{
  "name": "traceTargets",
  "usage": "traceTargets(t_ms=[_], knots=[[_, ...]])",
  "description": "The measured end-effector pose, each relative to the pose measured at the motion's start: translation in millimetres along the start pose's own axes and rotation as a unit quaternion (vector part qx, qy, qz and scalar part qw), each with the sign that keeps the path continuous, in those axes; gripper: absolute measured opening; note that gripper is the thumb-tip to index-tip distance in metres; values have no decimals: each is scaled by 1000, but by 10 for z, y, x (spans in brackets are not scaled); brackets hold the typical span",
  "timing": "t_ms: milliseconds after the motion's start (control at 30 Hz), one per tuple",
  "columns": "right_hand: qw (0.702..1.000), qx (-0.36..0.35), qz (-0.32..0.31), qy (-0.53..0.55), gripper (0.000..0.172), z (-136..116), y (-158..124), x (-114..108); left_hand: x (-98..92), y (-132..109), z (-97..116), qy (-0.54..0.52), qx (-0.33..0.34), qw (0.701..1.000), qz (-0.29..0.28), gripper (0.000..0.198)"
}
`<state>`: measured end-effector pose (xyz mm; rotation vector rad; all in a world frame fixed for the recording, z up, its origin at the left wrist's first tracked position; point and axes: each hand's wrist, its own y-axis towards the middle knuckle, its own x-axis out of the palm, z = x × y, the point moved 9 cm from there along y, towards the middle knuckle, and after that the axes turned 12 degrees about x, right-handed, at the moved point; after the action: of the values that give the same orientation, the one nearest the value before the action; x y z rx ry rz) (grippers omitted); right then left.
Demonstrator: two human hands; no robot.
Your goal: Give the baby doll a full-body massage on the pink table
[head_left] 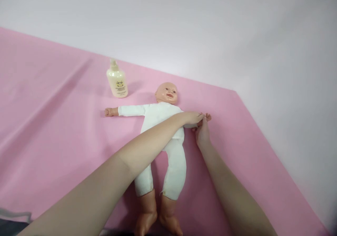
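Note:
A baby doll (160,120) in a white suit lies on its back on the pink sheet (52,123), head toward the wall, arms spread. My left hand (193,117) reaches across the doll's chest and closes on the doll's far arm near its wrist. My right hand (202,134) comes up from below and its fingers pinch the same arm next to the doll's small hand (208,116). The doll's other arm (123,111) stretches left, untouched. Its bare feet (158,218) point toward me.
A cream pump bottle (117,80) stands upright on the sheet left of the doll's head. A white wall (237,35) borders the sheet at the back and right. A dark edge (13,222) shows at the lower left.

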<state>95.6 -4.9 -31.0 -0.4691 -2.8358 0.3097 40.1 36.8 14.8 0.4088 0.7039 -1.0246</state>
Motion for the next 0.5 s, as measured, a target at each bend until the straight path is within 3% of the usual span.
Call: traceTargets(t_ms=[500], knots=[[1000, -3, 5, 5, 75, -4, -4, -5, -4, -12, 18, 19, -3, 1000, -9, 65]])
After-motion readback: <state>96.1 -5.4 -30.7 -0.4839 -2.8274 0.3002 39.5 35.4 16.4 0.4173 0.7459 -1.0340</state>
